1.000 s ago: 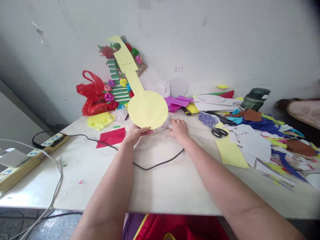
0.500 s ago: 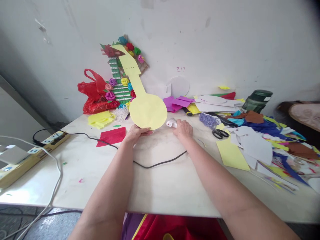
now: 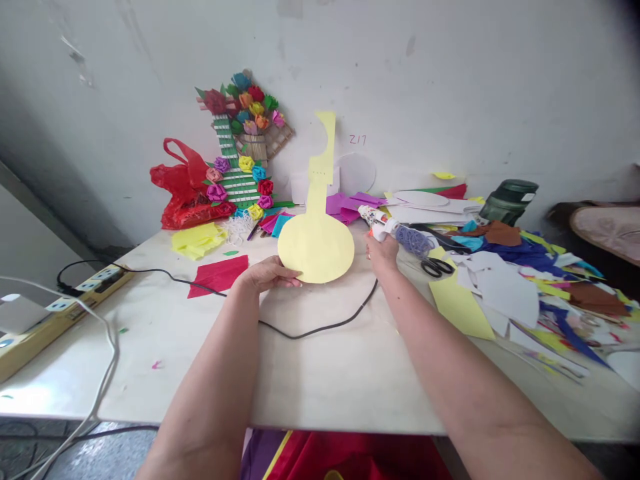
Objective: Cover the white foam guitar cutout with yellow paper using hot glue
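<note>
My left hand (image 3: 273,275) is closed on the lower left edge of a pale yellow paper cutout (image 3: 316,250). The cutout is shaped like a stringed instrument, with a round body, a neck and a curved head, and it stands nearly upright above the table. A row of small dark dots crosses the upper neck. To its right, my right hand (image 3: 383,255) grips a white hot glue gun (image 3: 380,222), apart from the paper. From the region of that hand a black cord (image 3: 320,331) trails over the table.
Scissors (image 3: 437,267), purple string (image 3: 413,240), yellow paper (image 3: 460,307) and heaped scraps (image 3: 510,280) lie right. Behind stand a flower-covered green instrument (image 3: 233,147) and a red bag (image 3: 183,183). Red paper (image 3: 217,275) and a power strip (image 3: 65,320) are left.
The cutout has swung from leaning left to nearly upright and shifted right. My right hand has lifted the glue gun from low by the table and turned it, so more of it shows.
</note>
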Tool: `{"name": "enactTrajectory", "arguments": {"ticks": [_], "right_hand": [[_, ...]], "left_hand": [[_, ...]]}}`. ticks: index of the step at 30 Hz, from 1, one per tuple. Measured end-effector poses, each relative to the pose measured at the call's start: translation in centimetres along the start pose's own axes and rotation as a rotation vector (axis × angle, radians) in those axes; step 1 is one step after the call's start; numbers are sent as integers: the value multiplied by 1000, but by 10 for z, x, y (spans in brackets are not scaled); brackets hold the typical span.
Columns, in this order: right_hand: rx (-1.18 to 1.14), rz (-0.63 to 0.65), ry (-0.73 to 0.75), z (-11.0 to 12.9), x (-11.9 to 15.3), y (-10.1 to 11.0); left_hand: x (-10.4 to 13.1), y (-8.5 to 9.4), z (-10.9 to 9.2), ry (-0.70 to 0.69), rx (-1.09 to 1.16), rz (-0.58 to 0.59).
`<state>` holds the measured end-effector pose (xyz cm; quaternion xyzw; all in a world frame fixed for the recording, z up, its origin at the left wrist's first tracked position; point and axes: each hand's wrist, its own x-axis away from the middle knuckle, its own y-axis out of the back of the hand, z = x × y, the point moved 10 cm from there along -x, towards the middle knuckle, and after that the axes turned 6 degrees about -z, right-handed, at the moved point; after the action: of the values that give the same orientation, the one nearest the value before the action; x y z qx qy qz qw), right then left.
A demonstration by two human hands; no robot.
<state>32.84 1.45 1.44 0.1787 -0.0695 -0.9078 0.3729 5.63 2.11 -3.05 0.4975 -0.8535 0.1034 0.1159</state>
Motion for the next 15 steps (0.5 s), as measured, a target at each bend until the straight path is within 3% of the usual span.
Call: {"name": "enactTrajectory", "arguments": {"ticks": [5,11,15], "right_hand": [[-299,-21,-195,-11,10,-4],[-368,66,-219,-6,21,-17],[-378,91,-215,-5,24,-22]], "left_hand": [[-5,2,7,77,58,-27],[-8,4,8,92,175,-64],[-8,9,12,149,103,-111]]}}
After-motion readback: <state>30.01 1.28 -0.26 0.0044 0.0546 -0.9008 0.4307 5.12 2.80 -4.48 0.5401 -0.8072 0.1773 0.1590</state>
